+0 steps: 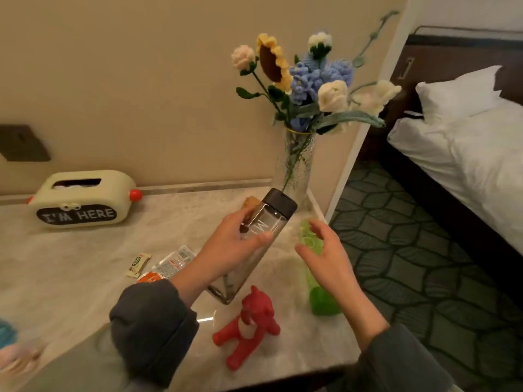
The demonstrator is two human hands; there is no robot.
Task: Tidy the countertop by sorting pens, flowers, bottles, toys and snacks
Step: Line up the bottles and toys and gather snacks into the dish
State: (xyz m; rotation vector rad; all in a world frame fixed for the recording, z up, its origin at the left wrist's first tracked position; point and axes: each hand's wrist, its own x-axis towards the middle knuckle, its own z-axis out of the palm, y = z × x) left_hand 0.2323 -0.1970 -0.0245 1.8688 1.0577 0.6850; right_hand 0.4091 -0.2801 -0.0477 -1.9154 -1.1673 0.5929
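The left hand [235,246] grips the clear bottle [270,219] around its middle, thumb across the front and fingers wrapped behind. The bottle is tilted, with its dark cap up and to the right, toward the vase [297,168], and its base low and near the left wrist. Whether the base touches the countertop [85,264] cannot be told.

The right hand [325,257] is just beside it, released, fingers spread and loosely bent, holding nothing. It sits over the green bottle [324,302], which runs from under the fingertips back along the right edge of the countertop. Whether the palm touches it cannot be told. The two hands are apart, with the clear bottle's lower side between them.

Just in front of both wrists a red toy bear [249,326] lies on the countertop, near the clear bottle's base. Left of the left forearm lie snack packets [177,260] and a small sachet [138,264]. A brown item [250,203], too hidden to name, shows behind the clear bottle.

The vase stands at the back right corner and holds crochet flowers [305,77]. Well to the left, against the wall, sits a tissue box [79,199] reading "I'M HERE". A bed [467,154] stands to the right, beyond patterned carpet [396,250].
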